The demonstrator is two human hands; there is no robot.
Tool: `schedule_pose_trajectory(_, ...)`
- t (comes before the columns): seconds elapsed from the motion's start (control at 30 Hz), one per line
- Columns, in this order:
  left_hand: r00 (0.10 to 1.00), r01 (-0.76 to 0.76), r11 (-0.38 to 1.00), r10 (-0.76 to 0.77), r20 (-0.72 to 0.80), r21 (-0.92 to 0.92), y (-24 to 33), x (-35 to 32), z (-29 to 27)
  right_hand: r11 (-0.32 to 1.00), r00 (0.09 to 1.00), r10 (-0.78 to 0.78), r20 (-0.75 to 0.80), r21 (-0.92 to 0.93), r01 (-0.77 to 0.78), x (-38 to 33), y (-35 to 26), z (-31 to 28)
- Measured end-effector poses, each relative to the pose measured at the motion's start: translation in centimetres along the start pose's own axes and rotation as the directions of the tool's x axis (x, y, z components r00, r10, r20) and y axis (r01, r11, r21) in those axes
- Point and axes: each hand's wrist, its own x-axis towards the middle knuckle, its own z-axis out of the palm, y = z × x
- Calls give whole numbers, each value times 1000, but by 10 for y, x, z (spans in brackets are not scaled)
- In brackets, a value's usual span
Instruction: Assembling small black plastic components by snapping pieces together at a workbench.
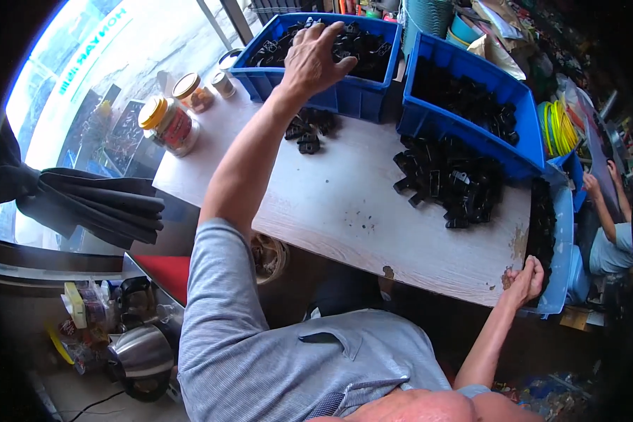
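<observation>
My left hand [312, 59] reaches over the far blue bin [313, 95], which holds many small black plastic parts [366, 46]. Its fingers are spread, thumb out to the side, and nothing shows in its grasp. By the table's near right corner, my right hand [525, 283] has its fingers curled together beside a light blue bin [560, 246] with more black parts. Whatever those fingers pinch, if anything, is hidden. A small cluster of black plastic parts [309, 137] lies on the table below the far bin. A larger pile of them [450, 179] spreads at the right.
A second blue bin [471, 130] of black parts stands at the back right of the table [330, 204]. Jars [169, 126] line the left edge by the window. A kettle [143, 355] sits lower left. Another person's hands [601, 181] show at the far right.
</observation>
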Motion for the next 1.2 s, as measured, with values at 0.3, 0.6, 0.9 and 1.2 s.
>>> schedule_pose_trajectory(0.3,835,101,977,-185,517,188,-15,63,53,998,998,61,-29,-20,-62,-8,-9,3)
schedule_pose_trajectory(0.6,819,156,942,-291,495,296,-1,55,39,997,997,71,-32,14,-71,-20,-26,9)
schedule_pose_trajectory(0.9,938,162,983,-182,295,91,-12,48,46,998,999,46,-1,45,-46,-13,-18,7)
schedule_pose_trajectory(1.2,960,218,976,-217,178,11,-5,50,37,998,998,52,-22,31,-51,-13,-11,1)
